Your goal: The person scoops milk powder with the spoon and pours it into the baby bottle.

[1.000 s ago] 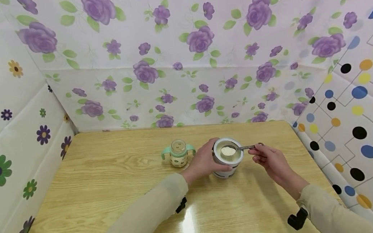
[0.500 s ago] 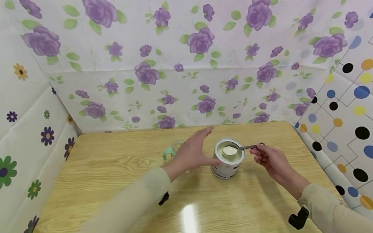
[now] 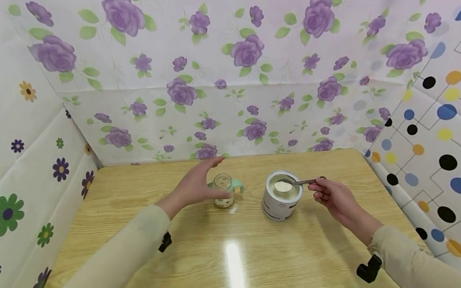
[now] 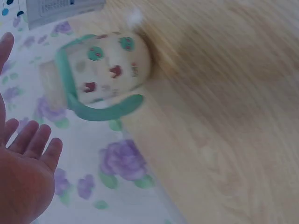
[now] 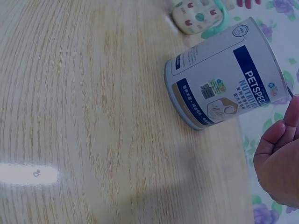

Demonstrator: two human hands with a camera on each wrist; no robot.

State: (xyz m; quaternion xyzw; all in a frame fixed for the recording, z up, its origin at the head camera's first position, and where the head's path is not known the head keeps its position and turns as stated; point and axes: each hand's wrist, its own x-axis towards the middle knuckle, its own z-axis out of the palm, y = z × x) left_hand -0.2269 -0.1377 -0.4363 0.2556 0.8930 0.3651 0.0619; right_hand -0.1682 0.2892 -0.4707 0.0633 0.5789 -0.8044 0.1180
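My left hand [image 3: 195,184] is spread beside a small baby bottle [image 3: 225,203] with mint-green handles, fingers behind it and thumb across its front in the head view. In the left wrist view, a gap separates the palm from the bottle [image 4: 114,70], whose top has no cap. My right hand [image 3: 336,199] pinches the dark handle of a metal measuring spoon [image 3: 306,182]. The spoon's bowl, heaped with pale powder [image 3: 283,186], is over the mouth of an uncovered white powder tin [image 3: 280,208]. Printed labels show on the tin [image 5: 219,79] in the right wrist view.
The wooden table [image 3: 174,264] carries the bottle left of the tin, with bare wood between them. A purple-flowered cloth [image 3: 227,104] hangs along the back edge. Patterned cloths also hang at the left and right sides.
My left hand has let go of the tin and moved left, past the front of the bottle to its left side. The right hand and spoon have stayed at the tin.
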